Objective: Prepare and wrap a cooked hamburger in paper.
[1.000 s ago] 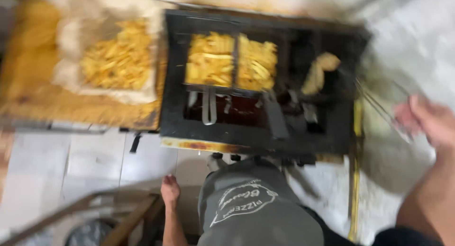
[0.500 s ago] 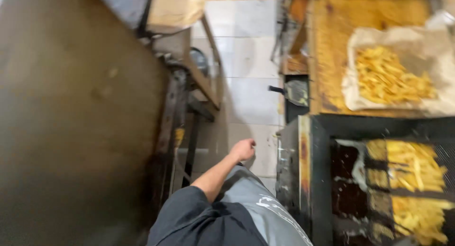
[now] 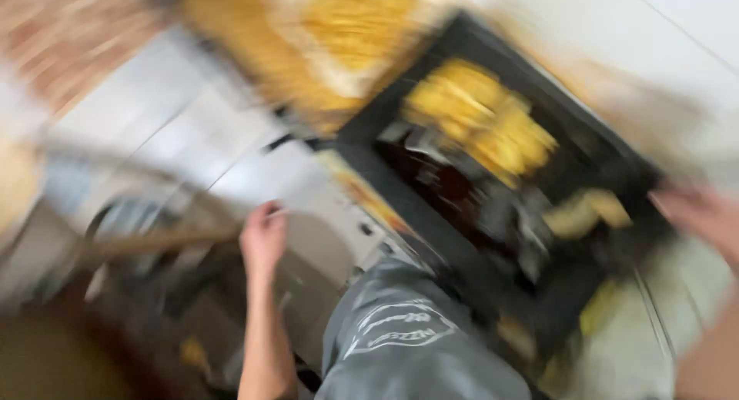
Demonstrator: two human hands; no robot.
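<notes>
Fries [image 3: 481,119] fill the wire baskets of a black fryer [image 3: 616,173], a bright yellow heap in its far half, well apart from both hands. A second heap of fries [image 3: 350,26] lies on pale paper [image 3: 327,75] in a yellowish tray [image 3: 231,15] just beyond the fryer's far corner; motion blur smears both heaps so single pieces cannot be told apart. In the near half of the fryer sits a pale golden lump [image 3: 585,213], its kind hard to make out, with dark metal handles around it that run together in the blur.

The right hand [image 3: 704,219] comes in from the right edge of the view, close beside the fryer's near right corner. It is partly cut off and smeared, so I cannot tell whether its fingers are spread or closed, or whether they hold anything.

The left hand [image 3: 263,238] hangs low, off the fryer's left side, over pale floor tiles [image 3: 162,138]. Its fingers look loosely curled together and seem to hold nothing, though the blur leaves this unsure. Left of it a brownish bar [image 3: 154,242] and a dark cluttered frame are too blurred to name. A grey printed shirt [image 3: 408,346] fills the bottom middle.
</notes>
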